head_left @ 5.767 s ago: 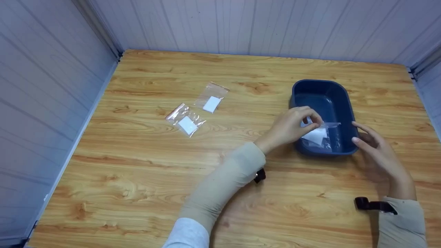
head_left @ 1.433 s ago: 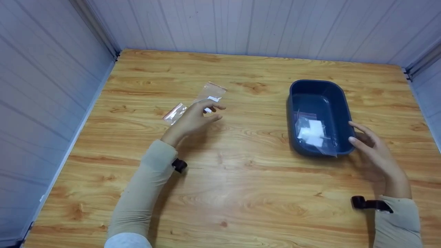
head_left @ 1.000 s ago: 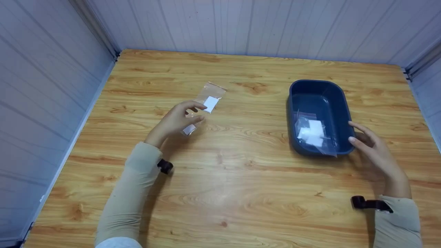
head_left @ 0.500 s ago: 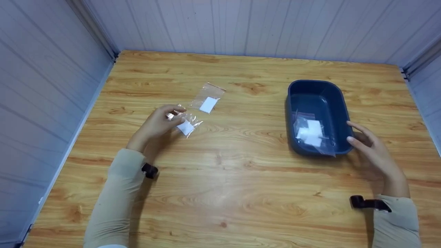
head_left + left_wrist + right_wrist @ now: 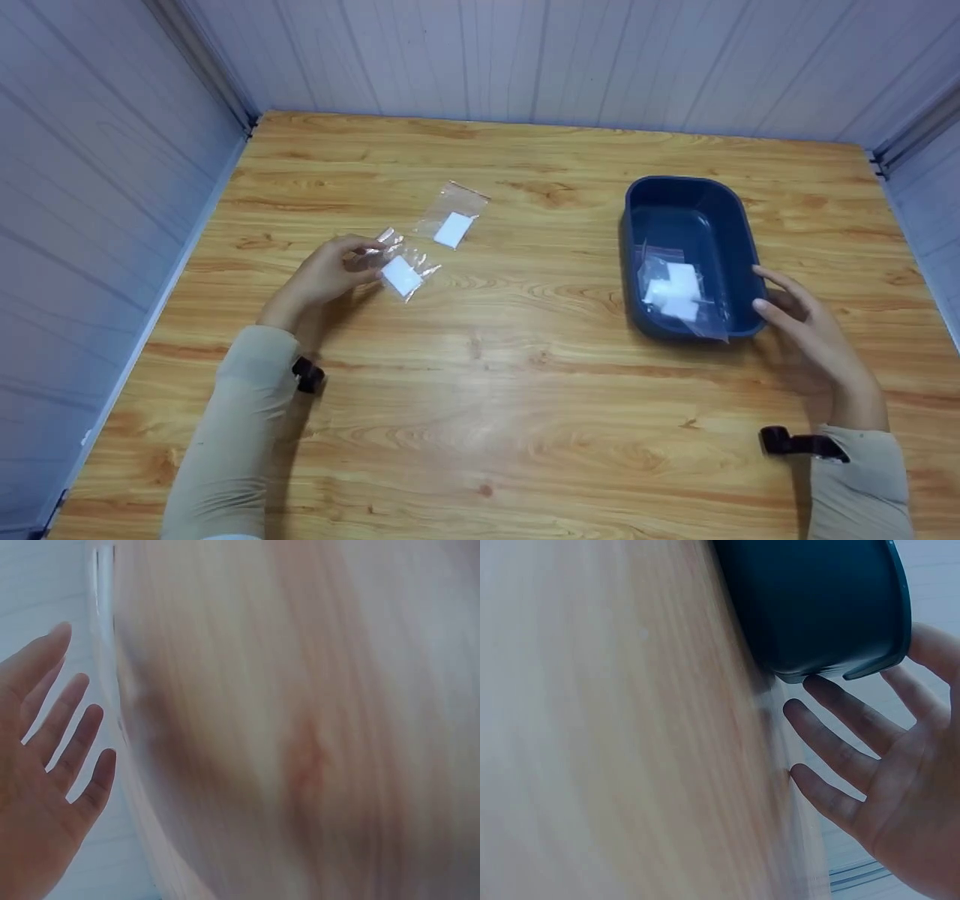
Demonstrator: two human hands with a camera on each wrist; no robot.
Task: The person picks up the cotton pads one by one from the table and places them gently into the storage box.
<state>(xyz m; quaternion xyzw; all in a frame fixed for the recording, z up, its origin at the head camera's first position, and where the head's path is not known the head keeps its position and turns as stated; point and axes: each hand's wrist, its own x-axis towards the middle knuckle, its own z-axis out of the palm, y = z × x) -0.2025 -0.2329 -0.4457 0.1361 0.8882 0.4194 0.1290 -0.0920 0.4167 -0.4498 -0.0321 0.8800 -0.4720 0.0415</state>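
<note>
My left hand (image 5: 322, 274) is at the left edge of the nearer zip-lock bag (image 5: 403, 274), a small clear bag with a white rectangle in it. In the left wrist view the fingers (image 5: 75, 742) are spread and bent slightly, nothing between them; whether they touch the bag cannot be told. A similar zip-lock bag (image 5: 454, 227) lies just behind. My right hand (image 5: 814, 326) rests its fingertips against the right side of a dark blue plastic bin (image 5: 739, 225), fingers loosely extended in the right wrist view. Several bagged white pieces (image 5: 675, 289) lie inside the bin.
The wooden table (image 5: 480, 420) is bounded by pale panel walls (image 5: 495, 60) at the back and both sides. A clear bag corner (image 5: 712, 328) laps up at the bin's near rim. Black wrist cameras (image 5: 802, 444) stick out from both sleeves.
My left hand has gone from over the bin to the bags at left, then drawn left beside the nearer one. More bagged pieces show in the bin. The right hand stays at the bin.
</note>
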